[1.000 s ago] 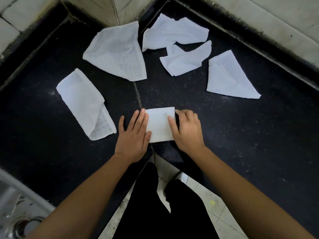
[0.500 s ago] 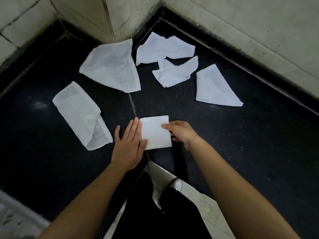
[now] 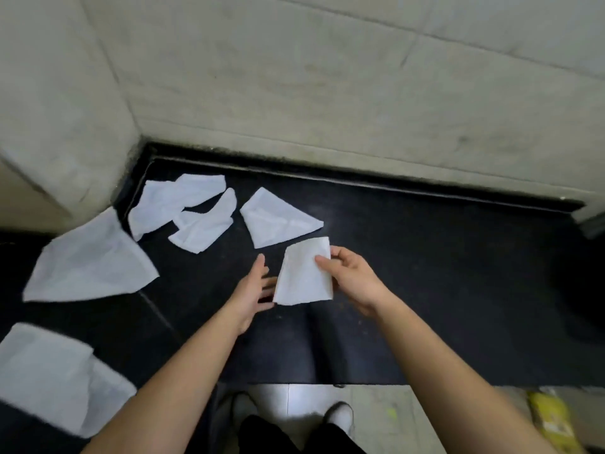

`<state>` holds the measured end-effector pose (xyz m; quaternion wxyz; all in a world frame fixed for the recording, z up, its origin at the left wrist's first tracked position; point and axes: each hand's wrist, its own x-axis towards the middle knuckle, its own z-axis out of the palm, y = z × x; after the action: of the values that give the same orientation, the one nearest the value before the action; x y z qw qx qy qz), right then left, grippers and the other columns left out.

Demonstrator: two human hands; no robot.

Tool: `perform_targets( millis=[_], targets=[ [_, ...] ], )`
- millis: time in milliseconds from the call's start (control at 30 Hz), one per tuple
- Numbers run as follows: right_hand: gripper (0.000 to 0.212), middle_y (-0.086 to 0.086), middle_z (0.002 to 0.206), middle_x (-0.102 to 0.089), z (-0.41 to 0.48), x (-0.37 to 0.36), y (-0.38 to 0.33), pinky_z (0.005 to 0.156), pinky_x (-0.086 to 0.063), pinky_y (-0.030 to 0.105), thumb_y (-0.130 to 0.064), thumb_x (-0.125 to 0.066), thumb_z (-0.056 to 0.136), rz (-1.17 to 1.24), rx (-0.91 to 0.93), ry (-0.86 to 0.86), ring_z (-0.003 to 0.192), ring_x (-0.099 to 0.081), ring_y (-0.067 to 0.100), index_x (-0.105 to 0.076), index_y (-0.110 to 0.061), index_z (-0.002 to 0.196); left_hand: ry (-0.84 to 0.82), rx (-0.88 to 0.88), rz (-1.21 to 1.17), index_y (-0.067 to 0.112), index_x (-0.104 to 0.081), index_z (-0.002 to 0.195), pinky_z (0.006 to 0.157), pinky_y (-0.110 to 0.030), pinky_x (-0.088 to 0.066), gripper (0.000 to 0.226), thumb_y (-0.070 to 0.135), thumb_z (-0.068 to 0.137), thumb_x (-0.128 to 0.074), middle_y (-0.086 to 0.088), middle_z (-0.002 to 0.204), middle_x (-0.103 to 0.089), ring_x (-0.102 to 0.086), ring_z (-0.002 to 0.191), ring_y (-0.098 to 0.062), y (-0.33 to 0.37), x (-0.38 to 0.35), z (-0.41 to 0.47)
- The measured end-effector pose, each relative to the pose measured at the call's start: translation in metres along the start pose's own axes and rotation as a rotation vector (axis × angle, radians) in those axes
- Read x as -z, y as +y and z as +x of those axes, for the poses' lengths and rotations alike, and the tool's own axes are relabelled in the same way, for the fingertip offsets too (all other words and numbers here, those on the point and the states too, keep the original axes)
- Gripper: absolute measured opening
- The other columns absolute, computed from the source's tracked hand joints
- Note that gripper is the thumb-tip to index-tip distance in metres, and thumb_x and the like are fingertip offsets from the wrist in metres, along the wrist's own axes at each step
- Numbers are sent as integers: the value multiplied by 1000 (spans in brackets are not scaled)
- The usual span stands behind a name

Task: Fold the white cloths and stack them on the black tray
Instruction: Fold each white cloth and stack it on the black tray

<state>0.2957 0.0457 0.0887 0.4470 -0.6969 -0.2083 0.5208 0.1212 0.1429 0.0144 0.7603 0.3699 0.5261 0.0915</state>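
My right hand [image 3: 352, 280] pinches a small folded white cloth [image 3: 302, 276] by its right edge and holds it lifted above the black counter [image 3: 425, 273]. My left hand [image 3: 253, 290] hovers just left of the cloth with fingers straight, its fingertips close to the cloth's lower left corner. Several unfolded white cloths lie on the counter: a triangular one [image 3: 275, 221] just beyond the held cloth, two crumpled ones [image 3: 203, 224] [image 3: 167, 204] near the wall corner, a large one [image 3: 91, 263] to the left and another [image 3: 49, 375] at the lower left. No black tray is in view.
Pale tiled walls [image 3: 327, 93] close off the counter at the back and left. The counter's front edge runs along the bottom, with a light floor [image 3: 376, 411] and my feet below it. A yellow object [image 3: 550, 417] lies on the floor at lower right.
My right hand has picked the folded cloth up off the counter and carried it right. My left hand has let go of it. The view has swung to the right and up.
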Motion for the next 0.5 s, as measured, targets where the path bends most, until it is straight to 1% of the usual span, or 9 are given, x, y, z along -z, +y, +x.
perform_targets(
  millis=[67,100,133,167,233,267,333,400,500],
  targets=[
    [22,5,105,-76,-25,41,-10,71,-56,27,-21,-63,98,16,44,46,90,-73,16,-66,-12,118,-229,78,-57,12,-49,141,86,-42,-55,76,69,97,-29,-12,129,-65,-65,114,-26,22,-49,-3],
    [21,4,104,-76,-37,61,-13,69,-56,26,-22,-62,99,11,56,74,87,-72,14,-67,-13,117,-308,90,-70,10,-54,136,85,-43,-56,76,70,96,-29,-13,124,-69,-67,112,-28,30,-73,-7],
    [21,3,103,-77,-48,78,-14,67,-56,25,-23,-62,99,6,59,111,85,-72,13,-69,-14,116,-370,95,-96,8,-56,133,88,-44,-55,76,70,96,-31,-14,121,-70,-67,112,-30,35,-94,-9],
    [20,1,102,-77,-61,99,-13,66,-57,26,-24,-62,99,6,61,166,85,-72,13,-70,-15,115,-408,97,-105,6,-55,132,94,-47,-52,75,68,95,-36,-14,120,-70,-67,112,-30,39,-118,-13],
    [19,2,105,-76,-91,143,-5,77,-60,34,-24,-62,98,42,70,300,94,-73,20,-70,-16,113,-449,91,-55,5,-49,138,102,-49,-48,75,64,93,-47,-13,124,-69,-66,115,-29,45,-166,-24],
    [19,4,107,-76,-104,160,0,82,-60,37,-23,-62,98,64,73,355,98,-72,23,-70,-15,113,-465,85,-25,4,-46,141,102,-48,-48,77,61,90,-53,-12,128,-67,-65,117,-28,47,-185,-28],
    [17,5,109,-75,-141,201,12,85,-58,40,-23,-61,99,110,81,461,100,-71,24,-70,-16,111,-520,69,43,4,-42,146,97,-46,-51,81,53,85,-64,-12,136,-61,-62,120,-28,44,-235,-44],
    [15,4,108,-75,-176,240,26,88,-57,43,-24,-59,99,148,101,516,102,-70,25,-70,-19,108,-569,51,98,5,-46,141,90,-44,-53,70,42,86,-67,-12,134,-63,-63,118,-26,35,-286,-66],
    [15,1,108,-74,-228,299,58,93,-57,44,-26,-58,99,226,128,571,103,-70,23,-69,-22,108,-640,12,182,9,-62,119,86,-41,-53,39,31,86,-66,-8,119,-70,-68,106,-23,8,-365,-104]
  ],
)
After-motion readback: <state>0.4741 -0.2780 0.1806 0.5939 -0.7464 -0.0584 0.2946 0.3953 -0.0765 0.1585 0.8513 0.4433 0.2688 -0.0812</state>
